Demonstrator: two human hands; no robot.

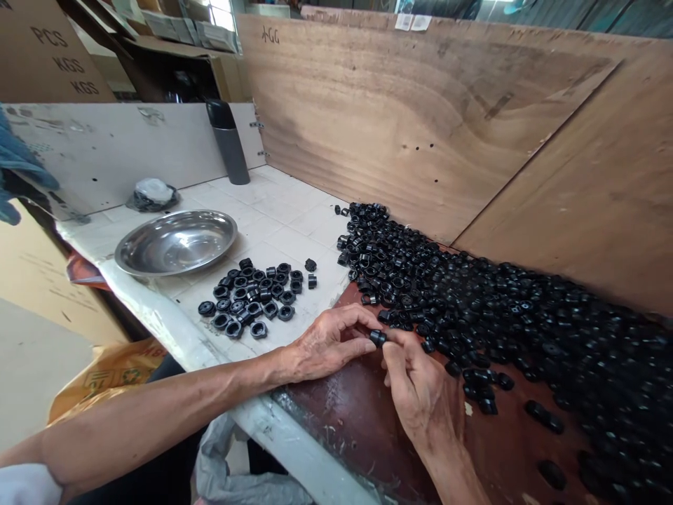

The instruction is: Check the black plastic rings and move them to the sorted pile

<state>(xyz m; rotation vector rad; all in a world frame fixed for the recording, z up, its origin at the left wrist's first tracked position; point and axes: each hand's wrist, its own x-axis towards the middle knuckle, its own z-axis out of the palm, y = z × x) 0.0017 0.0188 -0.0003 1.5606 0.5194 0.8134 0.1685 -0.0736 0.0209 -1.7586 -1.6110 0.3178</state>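
Note:
A small black plastic cap [377,338] is pinched between my two hands, above the reddish-brown board. My left hand [334,340] reaches in from the left with its thumb and fingertips on the cap. From the right, my right hand [418,372] grips the same cap with thumb and forefinger; its other fingers are curled and partly hidden. A large heap of similar black caps [473,301] spreads right behind my hands. To the left, a smaller group of black caps [257,294] lies loose on the white tiled surface, several showing their hollow side.
A shallow steel bowl [176,242] stands at the left, with a wrapped bundle [152,194] behind it. A dark flask [228,144] stands upright in the corner. Plywood panels [420,119] wall off the back, and a cardboard box [47,56] rises at far left.

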